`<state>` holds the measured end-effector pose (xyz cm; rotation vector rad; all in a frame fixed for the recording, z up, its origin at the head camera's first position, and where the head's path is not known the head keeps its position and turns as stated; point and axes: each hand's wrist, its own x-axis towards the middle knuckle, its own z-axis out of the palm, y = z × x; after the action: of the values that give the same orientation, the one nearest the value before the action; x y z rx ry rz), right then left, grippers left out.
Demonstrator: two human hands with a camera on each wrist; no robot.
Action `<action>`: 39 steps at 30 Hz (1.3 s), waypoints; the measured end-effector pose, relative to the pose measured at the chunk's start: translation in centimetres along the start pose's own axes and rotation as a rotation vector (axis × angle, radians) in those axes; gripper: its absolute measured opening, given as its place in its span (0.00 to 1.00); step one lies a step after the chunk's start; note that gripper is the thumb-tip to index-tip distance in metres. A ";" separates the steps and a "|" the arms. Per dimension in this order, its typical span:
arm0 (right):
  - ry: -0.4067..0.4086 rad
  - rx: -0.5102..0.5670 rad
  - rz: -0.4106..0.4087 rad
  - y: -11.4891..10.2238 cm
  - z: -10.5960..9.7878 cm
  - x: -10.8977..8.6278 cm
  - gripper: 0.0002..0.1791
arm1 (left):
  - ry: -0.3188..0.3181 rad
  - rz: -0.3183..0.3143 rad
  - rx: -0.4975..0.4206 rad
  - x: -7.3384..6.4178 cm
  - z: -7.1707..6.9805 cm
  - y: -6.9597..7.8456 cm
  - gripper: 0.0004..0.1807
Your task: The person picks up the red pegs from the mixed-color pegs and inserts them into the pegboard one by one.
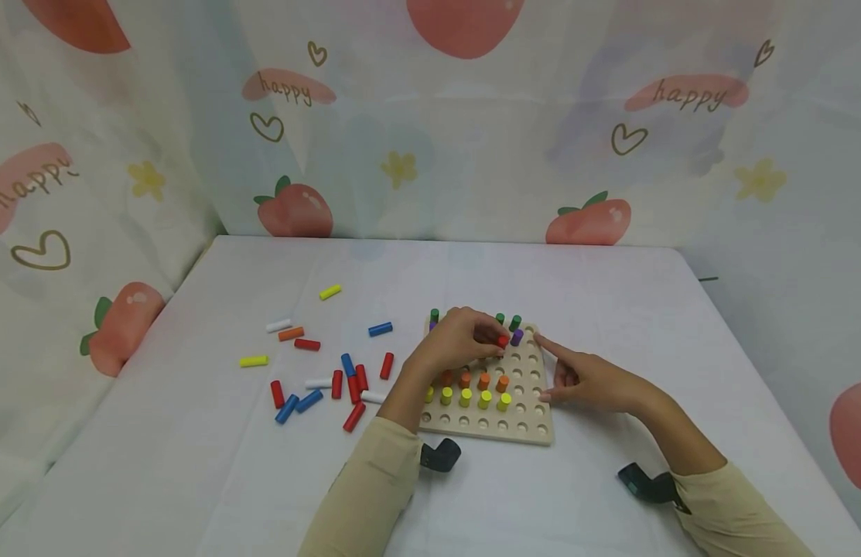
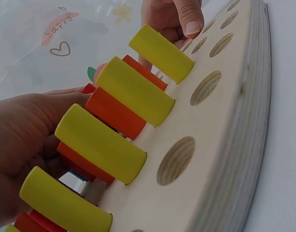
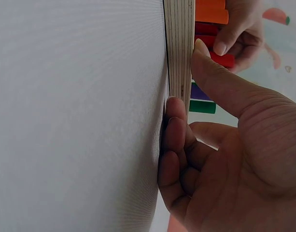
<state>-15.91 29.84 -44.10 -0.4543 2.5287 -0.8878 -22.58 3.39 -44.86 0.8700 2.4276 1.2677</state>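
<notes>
Pegboard (image 1: 527, 383): lay beneath left hand (image 1: 460, 339), which pinched red peg (image 1: 503, 341); right hand (image 1: 596, 381), thumb and forefinger apart, touched right edge. Pale, wooden.

Head view: farthest back, from above, faces forward and down over desk (image 1: 179, 464), board (image 1: 511, 418) toward 5 o'clock, curtain (image 1: 465, 139) at 12. Left wrist: very near, tilted, beside yellow pegs (image 2: 135, 92); right hand (image 1: 597, 381) at 12. Right wrist: near, low, rolled sideways; board edge-on at 1. Wrist views share board, left hand (image 1: 465, 340), right hand.
</notes>
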 end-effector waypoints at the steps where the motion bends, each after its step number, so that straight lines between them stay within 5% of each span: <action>1: 0.000 0.000 0.000 0.0 0.0 0.0 0.54 | 0.002 -0.003 0.003 0.0 0.0 0.0 0.14; 39: -0.005 -0.003 -0.006 0.3 0.0 0.1 0.55 | -0.016 -0.028 0.057 0.0 0.3 0.0 0.13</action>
<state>-16.05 30.02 -44.34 -0.4648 2.5254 -0.8838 -22.44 3.54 -45.06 0.8554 2.4653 1.1826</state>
